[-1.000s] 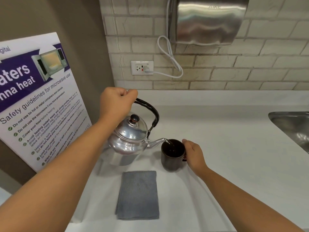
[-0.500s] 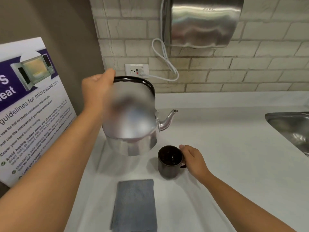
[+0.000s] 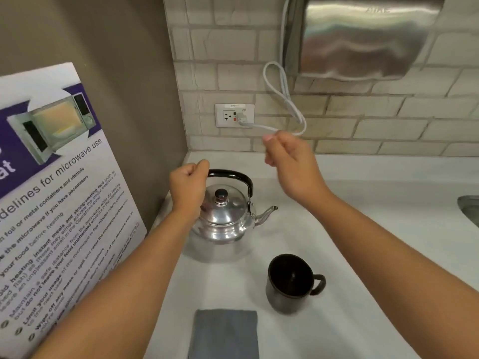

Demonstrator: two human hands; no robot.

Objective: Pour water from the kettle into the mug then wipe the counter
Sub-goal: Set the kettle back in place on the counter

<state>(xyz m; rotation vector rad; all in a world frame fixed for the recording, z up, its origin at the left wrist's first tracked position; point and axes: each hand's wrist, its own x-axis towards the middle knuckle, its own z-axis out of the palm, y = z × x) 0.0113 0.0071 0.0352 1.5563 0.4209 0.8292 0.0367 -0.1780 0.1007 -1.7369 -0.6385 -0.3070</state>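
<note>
The silver kettle (image 3: 223, 216) stands upright on the white counter (image 3: 363, 229), spout pointing right. My left hand (image 3: 189, 187) is closed around the left end of its black handle. To the kettle's front right sits the dark mug (image 3: 290, 283), handle to the right, with nothing touching it. My right hand (image 3: 287, 156) hangs in the air above and behind the mug, fingers loosely curled with nothing in them. A folded grey cloth (image 3: 224, 335) lies flat at the near edge, in front of the kettle.
A microwave safety poster (image 3: 51, 190) leans against the wall on the left. On the tiled back wall are a power outlet (image 3: 234, 115), a looped white cord (image 3: 282, 99) and a steel dryer (image 3: 363, 35). A sink (image 3: 469, 208) begins at the right edge.
The kettle went from pouring into the mug to lifted, and now stands upright on the counter behind it. My right hand has let go of the mug and risen.
</note>
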